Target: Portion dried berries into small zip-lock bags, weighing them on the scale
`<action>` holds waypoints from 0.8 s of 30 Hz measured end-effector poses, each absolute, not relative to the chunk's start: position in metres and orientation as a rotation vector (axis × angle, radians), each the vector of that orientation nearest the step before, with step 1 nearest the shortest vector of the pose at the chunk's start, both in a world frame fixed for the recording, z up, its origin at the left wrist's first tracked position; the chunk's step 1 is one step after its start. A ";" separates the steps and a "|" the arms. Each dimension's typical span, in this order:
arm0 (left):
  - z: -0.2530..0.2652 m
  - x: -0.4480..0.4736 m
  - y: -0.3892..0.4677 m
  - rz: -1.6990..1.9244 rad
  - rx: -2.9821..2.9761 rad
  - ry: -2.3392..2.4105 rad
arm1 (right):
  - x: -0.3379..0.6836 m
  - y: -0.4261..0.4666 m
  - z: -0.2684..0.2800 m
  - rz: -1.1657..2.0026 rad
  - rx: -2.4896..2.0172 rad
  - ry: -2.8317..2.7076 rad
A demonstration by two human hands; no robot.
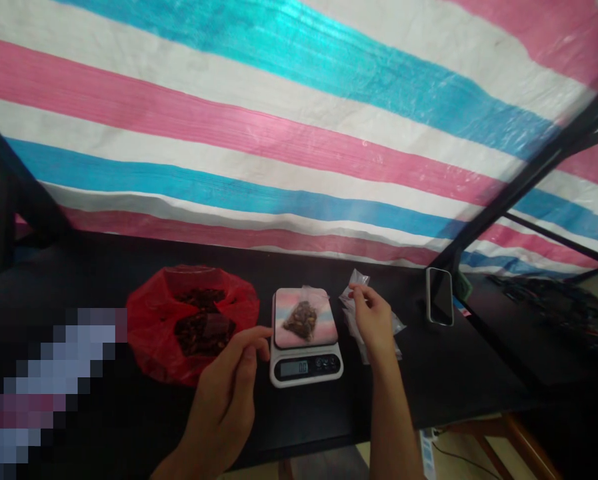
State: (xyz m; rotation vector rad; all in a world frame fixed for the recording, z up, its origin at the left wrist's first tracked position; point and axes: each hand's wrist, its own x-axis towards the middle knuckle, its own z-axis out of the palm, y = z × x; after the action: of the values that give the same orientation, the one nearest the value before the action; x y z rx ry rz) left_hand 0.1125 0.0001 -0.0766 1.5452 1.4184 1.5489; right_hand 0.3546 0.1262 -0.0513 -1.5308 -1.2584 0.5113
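Left hand (226, 393): reaches in from the lower left, back of the hand up, wrist low. Index finger (259, 332) extends toward the scale's left edge, its tip at or just beside the platform; contact cannot be confirmed. Remaining fingers curl inward, thumb drawn up near them. Grip loose and part-open, no object visible in it.

Right hand (373, 320): forearm rises nearly upright from the lower edge of the view, wrist bent so the hand leans left. Thumb and index come close together over the upper part of the clear plastic bags (361, 333). Grip narrow; cannot tell whether a bag edge is pinched between the tips.

Small filled bag (301, 321): clear, containing brown dried pieces, lying on the platform of the white kitchen scale (306, 370). Position: between the two hands, right of the left index fingertip and left of the right hand, apart from both. Display appears to read 0.0.

Surroundings: red plastic bag (146, 327) stands open left of the scale, dark pieces (203, 333) inside, partly behind the left hand. Phone (439, 297) at right, well apart from the scale. All on a black table (459, 373).
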 end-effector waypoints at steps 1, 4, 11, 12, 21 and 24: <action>-0.077 0.112 0.000 1.543 1.545 1.416 | 0.353 0.126 -0.052 0.523 -1.519 -1.273; -0.077 0.112 0.001 1.529 1.535 1.423 | 0.349 0.127 -0.054 0.546 -1.488 -1.316; -0.061 0.120 -0.003 1.537 1.420 1.479 | 0.346 0.126 -0.055 0.569 -1.466 -1.362; -0.059 0.121 -0.004 1.544 1.400 1.487 | 0.346 0.126 -0.055 0.568 -1.465 -1.365; -0.072 0.108 -0.001 1.555 1.412 1.493 | 0.334 0.127 -0.056 0.529 -1.448 -1.457; -0.074 0.105 -0.001 1.541 1.418 1.508 | 0.329 0.128 -0.057 0.509 -1.448 -1.485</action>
State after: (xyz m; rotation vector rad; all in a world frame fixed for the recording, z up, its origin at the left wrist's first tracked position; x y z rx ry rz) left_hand 0.1048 -0.0008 -0.0744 1.4181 1.5084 1.5414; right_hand 0.3291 0.1285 -0.0571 -1.4481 -1.4854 0.5095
